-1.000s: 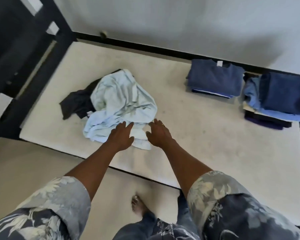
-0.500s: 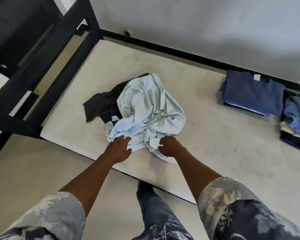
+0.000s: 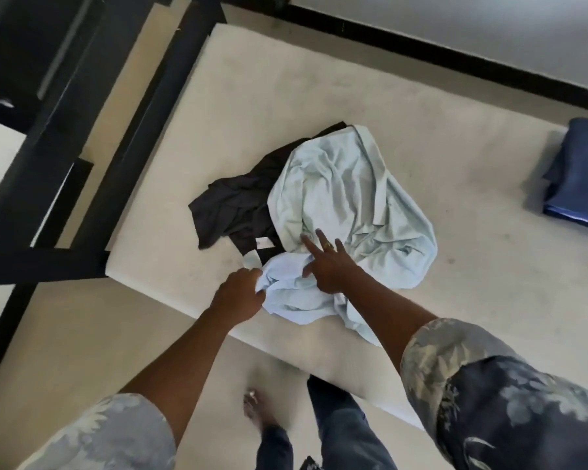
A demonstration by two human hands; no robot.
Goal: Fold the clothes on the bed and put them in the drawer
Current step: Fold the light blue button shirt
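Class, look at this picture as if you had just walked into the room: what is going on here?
A person stands at a bare cream mattress, working on a crumpled pale blue shirt. The left hand has closed its grip on a bunched edge of that shirt near the mattress edge, while the right hand rests on the cloth with fingers spread. A crumpled black garment lies partly under the shirt, unfolded. A folded dark blue garment already sits at the right.
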